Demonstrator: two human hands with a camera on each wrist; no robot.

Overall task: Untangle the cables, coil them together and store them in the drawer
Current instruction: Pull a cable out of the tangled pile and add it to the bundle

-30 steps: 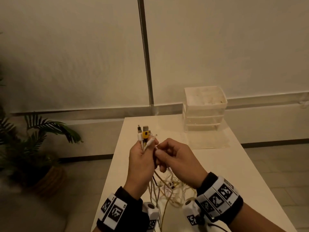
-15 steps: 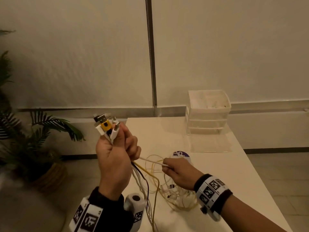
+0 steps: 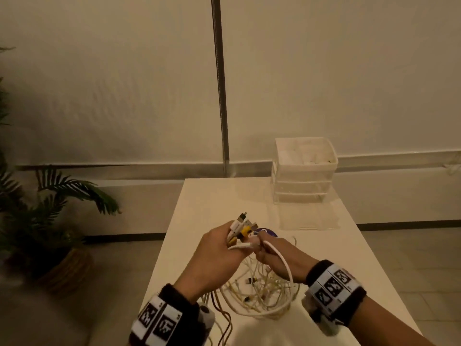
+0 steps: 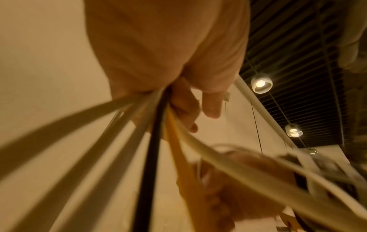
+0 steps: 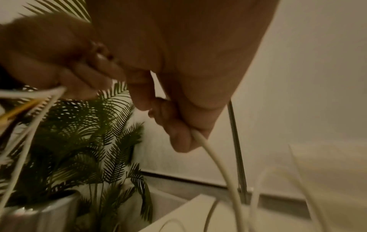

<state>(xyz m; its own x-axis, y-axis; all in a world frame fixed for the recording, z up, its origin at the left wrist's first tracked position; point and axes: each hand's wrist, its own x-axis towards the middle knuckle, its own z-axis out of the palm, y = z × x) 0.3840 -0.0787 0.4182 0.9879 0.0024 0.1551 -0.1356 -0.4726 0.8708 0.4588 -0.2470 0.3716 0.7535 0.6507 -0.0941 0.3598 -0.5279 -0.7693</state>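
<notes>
- Left hand (image 3: 219, 248): fist closed round a bundle of cable ends (image 3: 240, 227), plugs sticking up above the knuckles.
- Right hand (image 3: 279, 258): fingers curled on one white cable (image 3: 283, 262), its plug touching the left fingers.
- Tangled cables (image 3: 259, 293) (white, yellow, black): heaped on the table (image 3: 324, 250) below both hands.
- Drawer unit (image 3: 304, 171): far right corner, well apart.

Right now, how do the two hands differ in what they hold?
The left hand grips a bundle of cable ends, plugs pointing up; the right hand pinches one white cable that loops down to the tangle on the table. Both are raised above it.
</notes>
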